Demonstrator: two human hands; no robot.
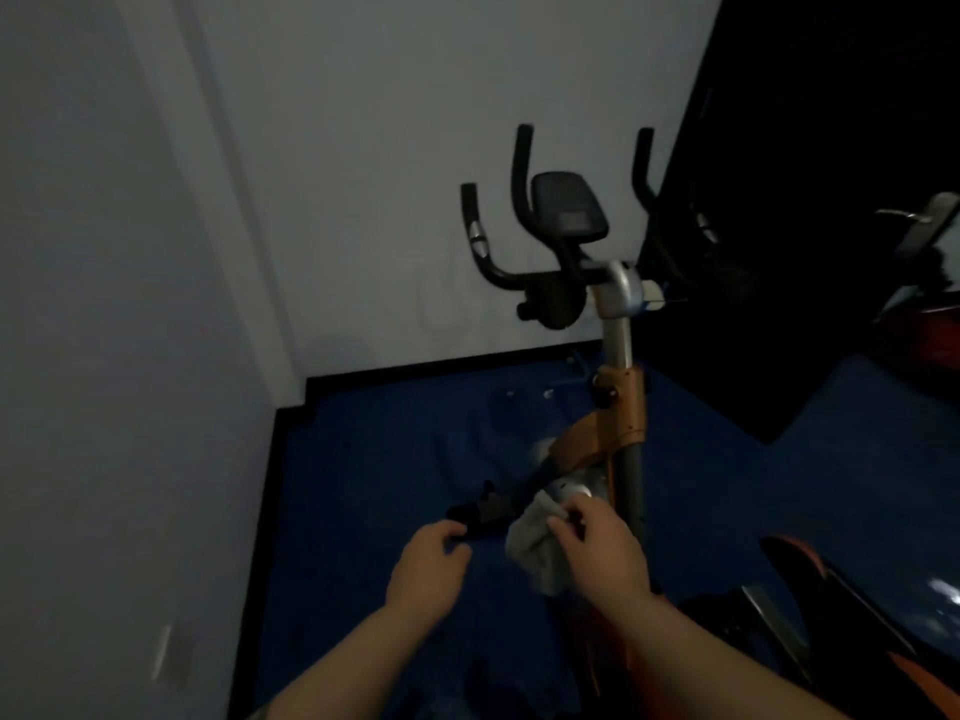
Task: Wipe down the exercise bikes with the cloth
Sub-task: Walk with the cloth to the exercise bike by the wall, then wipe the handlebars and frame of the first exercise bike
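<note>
Low on dim exercise bike (pixel 618 407), right hand (pixel 597 543) gripping cloth (pixel 535 548), left hand (pixel 428 569) on half-hidden pedal (pixel 478 514)

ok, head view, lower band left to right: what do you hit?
Grey wall → left hand on the black pedal → grey cloth → right hand gripping it → second bike's dark frame at the right edge.
</note>
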